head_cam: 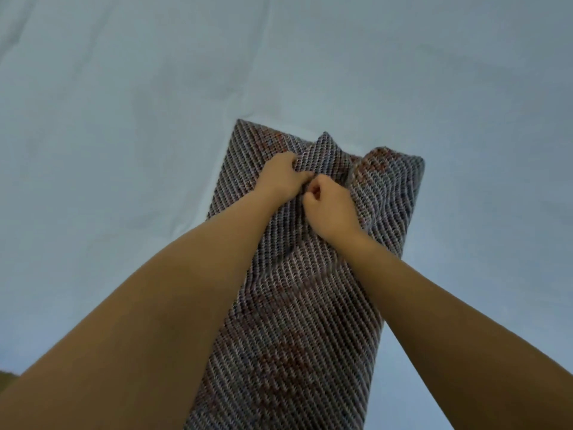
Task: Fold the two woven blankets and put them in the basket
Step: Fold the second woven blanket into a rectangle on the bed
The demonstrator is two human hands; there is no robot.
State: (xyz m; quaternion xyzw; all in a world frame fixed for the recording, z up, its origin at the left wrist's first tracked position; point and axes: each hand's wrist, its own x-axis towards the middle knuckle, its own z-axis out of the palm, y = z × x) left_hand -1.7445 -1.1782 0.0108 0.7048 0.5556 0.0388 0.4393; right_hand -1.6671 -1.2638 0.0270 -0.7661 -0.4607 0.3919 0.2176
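Observation:
One woven blanket [297, 305], grey with reddish patches and a diagonal weave, lies as a long folded strip on the pale sheet, running from the bottom of the view up to its far end near the middle. My left hand [282, 176] and my right hand [328, 206] are side by side near that far end, both fists closed on a bunched ridge of the cloth that stands up between them. A second blanket and the basket are out of view.
A pale blue-grey sheet [124, 135] covers the whole surface around the blanket, with light creases. A small brown patch [4, 378] shows at the lower left edge.

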